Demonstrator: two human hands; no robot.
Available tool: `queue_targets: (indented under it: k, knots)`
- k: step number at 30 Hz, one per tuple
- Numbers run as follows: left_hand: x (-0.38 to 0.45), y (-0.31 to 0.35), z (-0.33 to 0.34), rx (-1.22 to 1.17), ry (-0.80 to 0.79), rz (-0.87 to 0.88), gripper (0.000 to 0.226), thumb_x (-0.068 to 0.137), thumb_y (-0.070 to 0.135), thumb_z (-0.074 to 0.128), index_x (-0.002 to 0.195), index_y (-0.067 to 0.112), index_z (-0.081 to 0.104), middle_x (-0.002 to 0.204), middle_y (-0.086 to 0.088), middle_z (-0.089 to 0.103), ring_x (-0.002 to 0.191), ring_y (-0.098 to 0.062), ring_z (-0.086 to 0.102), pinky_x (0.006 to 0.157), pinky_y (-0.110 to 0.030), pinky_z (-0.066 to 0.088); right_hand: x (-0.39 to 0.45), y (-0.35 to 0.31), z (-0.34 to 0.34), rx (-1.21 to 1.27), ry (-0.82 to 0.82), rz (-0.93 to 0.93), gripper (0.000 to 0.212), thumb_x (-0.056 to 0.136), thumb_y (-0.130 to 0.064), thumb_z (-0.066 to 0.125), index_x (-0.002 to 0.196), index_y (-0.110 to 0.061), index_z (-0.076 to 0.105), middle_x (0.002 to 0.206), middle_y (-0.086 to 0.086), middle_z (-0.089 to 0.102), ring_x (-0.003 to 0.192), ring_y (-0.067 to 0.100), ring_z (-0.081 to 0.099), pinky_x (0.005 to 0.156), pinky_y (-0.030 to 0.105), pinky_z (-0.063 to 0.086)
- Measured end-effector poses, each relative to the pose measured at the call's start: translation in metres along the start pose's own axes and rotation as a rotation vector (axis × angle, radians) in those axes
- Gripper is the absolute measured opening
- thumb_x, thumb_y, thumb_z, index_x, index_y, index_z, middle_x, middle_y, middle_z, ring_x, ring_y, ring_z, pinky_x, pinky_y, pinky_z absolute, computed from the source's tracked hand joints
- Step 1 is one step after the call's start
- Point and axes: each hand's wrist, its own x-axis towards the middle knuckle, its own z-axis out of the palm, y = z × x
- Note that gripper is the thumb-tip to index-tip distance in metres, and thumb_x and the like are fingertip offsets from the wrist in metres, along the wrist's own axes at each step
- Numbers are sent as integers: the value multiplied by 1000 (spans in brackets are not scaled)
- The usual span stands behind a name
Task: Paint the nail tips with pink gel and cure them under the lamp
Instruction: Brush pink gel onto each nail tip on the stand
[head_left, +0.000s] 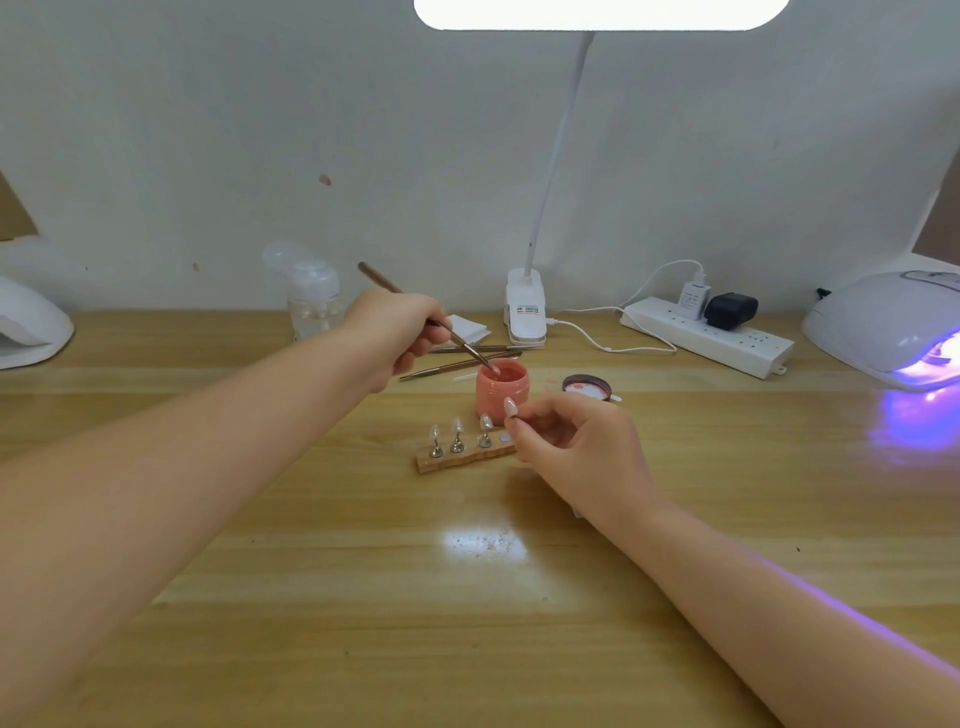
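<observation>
Right hand (566, 441) is pinching one nail tip (510, 406) just above the wooden stand (462, 458), which is carrying three more tips on pegs; left hand (402, 332) is gripping a brush (415, 306) and dipping its bristles into the open pink gel jar (501, 387), so load lightly and wipe on the rim. Farther back, spare brushes (462, 364), the jar lid (586, 387) and a power strip (709, 335) are crowding the tabletop (467, 597); the curing lamp (888, 327) is glowing purple far right, path looking open.
</observation>
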Motion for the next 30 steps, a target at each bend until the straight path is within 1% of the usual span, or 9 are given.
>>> queue_targets:
  k: [2,5,10,12,16,19,22,25,30]
  knots:
    - [1,-7,-7,-33,3,-49,15,87,14,58,75,12,66,45,7,58,44,-7,44,42,-17,32,0,1,0,-5,-4,2,10,85,-18,72,75,-20,72,58,-21,63,62,10,65,55,15,48]
    - [2,-12,-16,-90,29,-80,18,89,15,56,73,14,65,44,9,58,40,-4,43,40,-14,33,0,2,-1,-1,-1,17,7,84,-16,72,77,-18,74,59,-18,64,65,13,66,65,26,55]
    - [0,-10,-18,-248,-22,-110,21,93,19,56,74,15,63,47,10,58,45,-4,46,42,-14,34,0,0,-1,3,-5,16,7,85,-19,72,78,-17,75,61,-12,66,66,16,66,68,30,56]
    - [-1,-11,-13,-238,-50,-126,22,94,20,56,74,16,63,47,10,58,44,-3,46,41,-14,34,0,-1,-1,7,-9,13,8,85,-20,73,79,-16,76,63,-10,67,67,18,66,68,30,56]
    - [-1,-19,-13,-196,-32,-162,22,95,20,55,74,17,61,45,11,57,45,-3,45,40,-14,33,0,-2,-2,34,-14,34,5,84,-16,73,80,-16,76,67,-6,69,69,19,67,72,40,56]
    - [-1,-23,-22,-256,-20,-198,23,96,20,53,75,16,60,45,11,57,40,-2,45,38,-12,32,0,-2,-1,47,-17,36,4,84,-16,73,80,-16,76,68,-2,68,70,23,67,71,44,55]
    - [-3,-22,-23,-351,-62,-222,23,97,20,53,77,16,61,46,10,58,36,-1,47,38,-10,33,1,-2,0,56,-7,25,6,84,-16,73,78,-17,75,68,-1,68,69,26,67,68,45,55]
    - [-6,-23,-14,-345,-86,-234,22,98,21,54,78,16,60,46,10,58,37,-1,47,38,-10,33,0,-2,-1,53,4,27,8,84,-15,72,78,-20,74,67,-8,68,69,21,68,68,45,56]
    - [-7,-37,-16,-396,-26,-270,21,98,18,52,80,15,60,44,9,57,50,-4,46,39,-14,33,0,-1,-2,49,10,57,9,83,-12,72,80,-19,76,68,-6,71,69,16,69,71,44,58]
